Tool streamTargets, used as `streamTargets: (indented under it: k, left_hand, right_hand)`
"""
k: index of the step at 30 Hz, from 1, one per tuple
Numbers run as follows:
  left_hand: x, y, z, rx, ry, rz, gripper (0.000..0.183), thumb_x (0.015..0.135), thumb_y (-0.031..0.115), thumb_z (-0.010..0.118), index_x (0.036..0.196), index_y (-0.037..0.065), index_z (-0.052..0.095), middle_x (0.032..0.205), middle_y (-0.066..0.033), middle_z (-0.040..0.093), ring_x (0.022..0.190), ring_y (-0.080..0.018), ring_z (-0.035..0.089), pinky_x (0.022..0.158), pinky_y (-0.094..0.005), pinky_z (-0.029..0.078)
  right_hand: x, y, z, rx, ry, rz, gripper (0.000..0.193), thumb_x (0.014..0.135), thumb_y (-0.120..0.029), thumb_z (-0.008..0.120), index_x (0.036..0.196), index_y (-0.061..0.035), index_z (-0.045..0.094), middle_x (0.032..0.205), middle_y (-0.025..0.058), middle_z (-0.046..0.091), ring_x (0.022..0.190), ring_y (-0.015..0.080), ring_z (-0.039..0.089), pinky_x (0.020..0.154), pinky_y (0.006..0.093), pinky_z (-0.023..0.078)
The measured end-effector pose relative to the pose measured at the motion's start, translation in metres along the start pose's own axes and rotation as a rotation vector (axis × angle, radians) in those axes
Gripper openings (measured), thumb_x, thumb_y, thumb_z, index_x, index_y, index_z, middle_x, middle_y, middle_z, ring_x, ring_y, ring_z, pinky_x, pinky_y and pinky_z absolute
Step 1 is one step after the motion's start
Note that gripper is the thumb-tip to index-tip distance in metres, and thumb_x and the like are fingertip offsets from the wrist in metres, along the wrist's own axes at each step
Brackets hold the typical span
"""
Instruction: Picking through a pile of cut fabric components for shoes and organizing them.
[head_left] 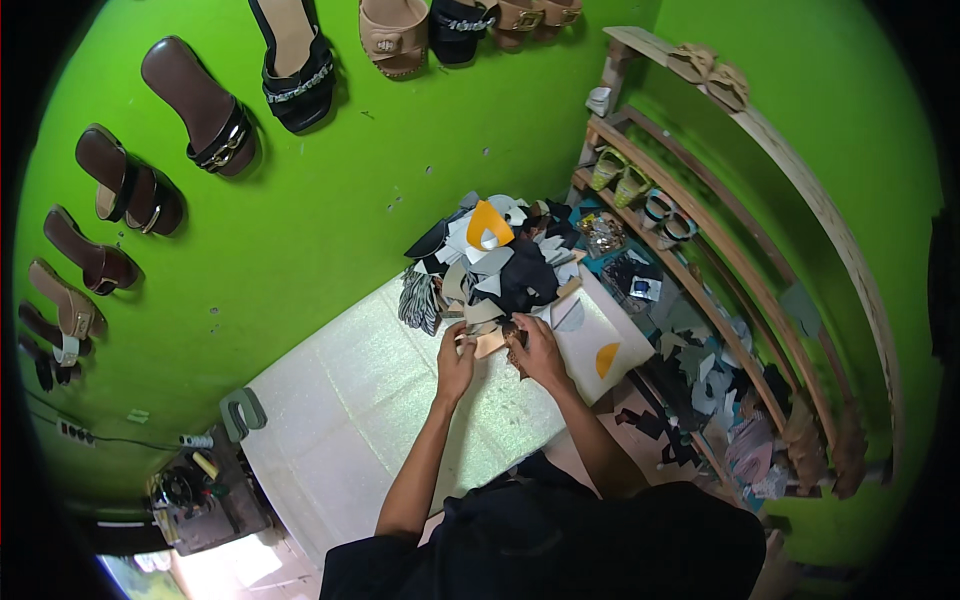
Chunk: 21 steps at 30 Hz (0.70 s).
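Observation:
A heap of cut material scraps (520,272) in black, grey, white and beige lies at the far end of a shiny whitish table (350,350). My left hand (457,362) is at the heap's near edge, thumb and fingers drawn together; what they pinch is too small to name. My right hand (541,352) has its fingers closed on a brown spotted scrap (516,350). Between both hands lies a tan scrap (489,345). Zebra-striped pieces (419,302) hang together left of the heap, and a yellow-orange piece (489,224) rests on top.
Another orange piece (607,359) lies on the table's right part. A wooden rack (700,190) with sandals stands at the right, with scraps beneath. Sandals (200,110) hang on the green wall. A grey-green folded object (242,413) sits at the table's left corner, near a small machine (180,490).

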<state>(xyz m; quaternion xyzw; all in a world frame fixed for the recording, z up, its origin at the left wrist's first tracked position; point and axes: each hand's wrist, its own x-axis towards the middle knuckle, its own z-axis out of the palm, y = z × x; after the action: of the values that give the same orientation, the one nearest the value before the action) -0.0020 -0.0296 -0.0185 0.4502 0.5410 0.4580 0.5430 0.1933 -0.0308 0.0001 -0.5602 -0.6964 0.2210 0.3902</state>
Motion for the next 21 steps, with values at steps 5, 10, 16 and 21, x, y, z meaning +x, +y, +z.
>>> streamTargets:
  k: [5,10,16,21]
  left_hand:
    - [0.036,0.001,0.022,0.767,0.107,0.397,0.054,0.076,0.006,0.070,0.128,0.008,0.052,0.125,-0.0167,0.053,0.117,-0.0376,0.048,0.098,-0.0489,0.039]
    - [0.057,-0.002,0.032,1.034,0.203,0.414,0.047,0.076,0.019,0.074,0.120,0.012,0.059,0.127,-0.0096,0.054,0.120,-0.0301,0.046,0.098,-0.0491,0.032]
    - [0.081,0.018,0.031,0.975,0.266,0.510,0.022,0.087,0.017,0.064,0.108,0.011,0.066,0.110,-0.0056,0.063,0.112,-0.0231,0.054,0.092,-0.0446,0.031]
    - [0.097,0.054,0.036,0.646,0.276,0.457,0.015,0.091,0.012,0.065,0.103,0.005,0.069,0.089,-0.0118,0.069,0.085,-0.0247,0.066,0.081,-0.0384,0.048]
  right_hand:
    - [0.041,0.020,0.021,-0.273,-0.075,-0.078,0.052,0.076,-0.007,0.074,0.125,-0.0058,0.057,0.115,0.0115,0.057,0.111,0.0313,0.050,0.097,0.0445,0.039]
    - [0.066,0.036,0.036,-0.307,-0.088,-0.161,0.041,0.077,-0.012,0.074,0.116,-0.0082,0.063,0.110,0.0066,0.058,0.109,0.0280,0.050,0.089,0.0437,0.037]
    - [0.095,0.036,0.027,-0.123,0.025,-0.073,0.013,0.084,-0.012,0.070,0.095,-0.0056,0.066,0.089,0.0062,0.065,0.092,0.0279,0.059,0.084,0.0422,0.043]
    - [0.121,0.045,0.006,0.398,-0.055,0.228,0.015,0.090,-0.013,0.067,0.095,0.0006,0.065,0.086,0.0122,0.071,0.083,0.0207,0.069,0.074,0.0328,0.052]
